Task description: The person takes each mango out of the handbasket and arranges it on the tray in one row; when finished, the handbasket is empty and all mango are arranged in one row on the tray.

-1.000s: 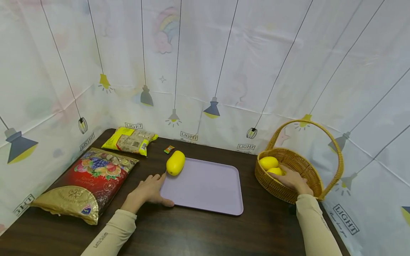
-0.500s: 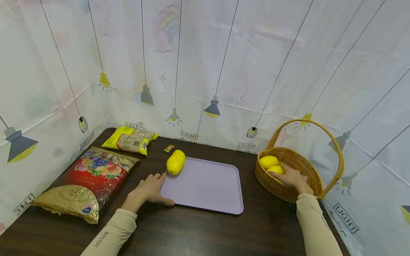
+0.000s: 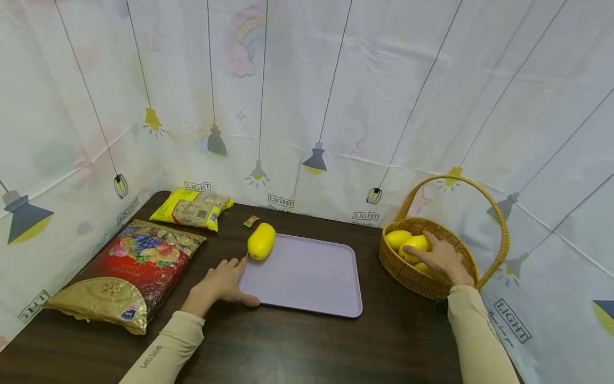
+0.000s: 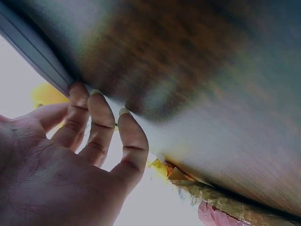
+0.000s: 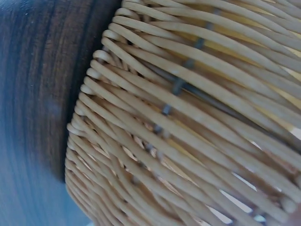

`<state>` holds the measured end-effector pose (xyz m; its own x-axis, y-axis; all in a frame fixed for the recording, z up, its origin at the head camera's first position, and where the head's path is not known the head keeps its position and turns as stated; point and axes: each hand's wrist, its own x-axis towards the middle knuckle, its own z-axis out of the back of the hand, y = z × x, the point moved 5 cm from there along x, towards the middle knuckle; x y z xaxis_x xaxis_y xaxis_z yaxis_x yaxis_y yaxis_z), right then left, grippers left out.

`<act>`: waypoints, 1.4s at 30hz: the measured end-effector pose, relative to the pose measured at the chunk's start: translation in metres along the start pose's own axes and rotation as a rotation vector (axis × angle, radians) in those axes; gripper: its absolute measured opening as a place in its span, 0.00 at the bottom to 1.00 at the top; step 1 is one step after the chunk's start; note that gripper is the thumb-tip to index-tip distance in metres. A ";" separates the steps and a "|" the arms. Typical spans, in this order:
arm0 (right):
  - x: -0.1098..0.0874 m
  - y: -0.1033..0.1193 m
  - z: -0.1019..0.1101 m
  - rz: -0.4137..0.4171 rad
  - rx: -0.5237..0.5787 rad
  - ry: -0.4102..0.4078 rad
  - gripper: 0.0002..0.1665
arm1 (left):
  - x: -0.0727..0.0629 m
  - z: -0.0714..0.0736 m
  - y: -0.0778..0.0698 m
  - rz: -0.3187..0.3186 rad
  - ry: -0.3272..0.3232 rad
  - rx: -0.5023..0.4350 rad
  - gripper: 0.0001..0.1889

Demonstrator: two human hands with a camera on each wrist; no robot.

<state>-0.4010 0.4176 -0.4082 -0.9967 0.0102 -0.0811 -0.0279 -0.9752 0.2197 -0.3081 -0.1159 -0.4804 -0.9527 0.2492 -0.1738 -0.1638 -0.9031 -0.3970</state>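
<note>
A smooth yellow mango-shaped fruit (image 3: pixel 413 248) is gripped between the thumb and fingers of my right hand (image 3: pixel 443 258), inside the wicker basket (image 3: pixel 408 280). Other yellow fruits lie around it, one at the back left (image 3: pixel 397 238) and one partly under the hand. The right wrist view shows only woven basket wall (image 5: pixel 178 108), with the hand out of sight. My left hand (image 3: pixel 220 282) spreads round the near left corner of the lilac tray (image 3: pixel 307 277), thumb along the front rim. In the left wrist view its bent fingertips rest by the tray rim (image 4: pixel 35 52).
Another yellow fruit (image 3: pixel 261 241) lies on the tray's far left corner. A small wrapped candy (image 3: pixel 251 221) sits behind it. To the left are a red and gold candy bag (image 3: pixel 131 269) and a yellow bag (image 3: pixel 192 208). The basket's tall handle (image 3: pixel 503 229) arches above its right side.
My right hand has risen slightly within the basket with a yellow fruit now showing in its grip, and another fruit is uncovered below. The left hand and tray have stayed put.
</note>
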 end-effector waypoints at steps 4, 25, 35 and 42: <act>-0.003 0.003 0.005 0.006 0.037 0.003 0.66 | 0.000 0.000 0.000 -0.001 -0.003 -0.001 0.66; -0.010 0.064 0.024 0.142 0.024 -0.049 0.61 | -0.001 0.000 -0.001 -0.014 -0.010 0.003 0.66; -0.004 0.123 0.010 0.255 0.049 -0.041 0.60 | -0.001 0.002 -0.001 -0.016 -0.014 -0.009 0.66; -0.001 0.156 -0.004 0.283 0.067 -0.022 0.60 | -0.002 0.001 -0.001 -0.018 -0.011 -0.006 0.66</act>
<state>-0.4044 0.2642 -0.3782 -0.9669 -0.2547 0.0135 0.2473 -0.9233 0.2941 -0.3064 -0.1157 -0.4785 -0.9525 0.2611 -0.1570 -0.1788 -0.8963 -0.4058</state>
